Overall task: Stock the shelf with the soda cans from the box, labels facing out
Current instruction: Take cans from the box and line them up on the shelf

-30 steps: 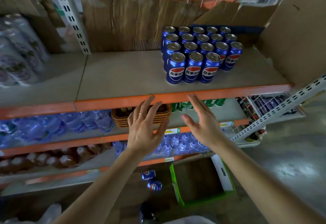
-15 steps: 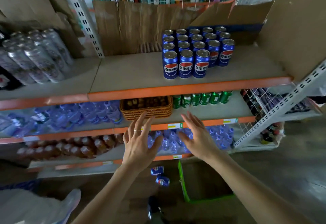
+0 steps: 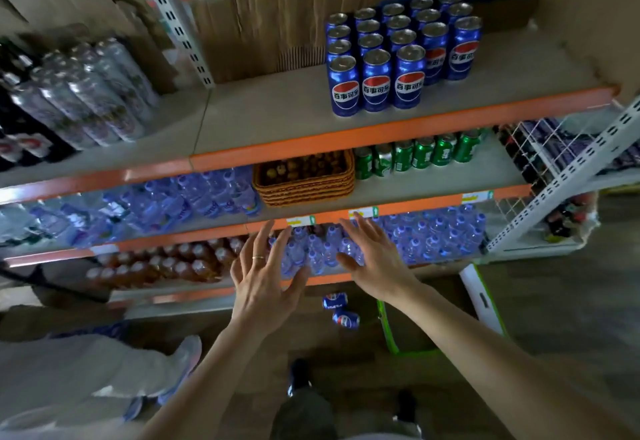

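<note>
In the head view, both arms are reaching forward and down in front of the shelving. The left hand (image 3: 264, 287) is holding nothing, its fingers (image 3: 265, 237) spread wide, with a ring (image 3: 258, 257) sitting on one of them. The right hand (image 3: 372, 259) is also holding nothing, its fingers (image 3: 349, 226) straight and fanned apart, palm turning toward the left hand.

The soda cans (image 3: 398, 55) are standing upright in a tight block on the top shelf (image 3: 277, 117), right of its middle, the front row of 3 showing red, white and blue labels outward. 2 more blue cans (image 3: 341, 309) are lying on their sides on the floor (image 3: 571, 301), just below the hands and beside the green-edged box (image 3: 412, 332), which is sitting open on the floor.

On the next shelf down, a wicker basket (image 3: 304, 179) is sitting between wrapped water bottles (image 3: 180, 197) and a row of green cans (image 3: 419, 153). Below that, more water bottles and brown drink bottles (image 3: 156, 263) are filling the lower shelf. Silver cans (image 3: 86, 89) are lying blurred at the top left.
</note>
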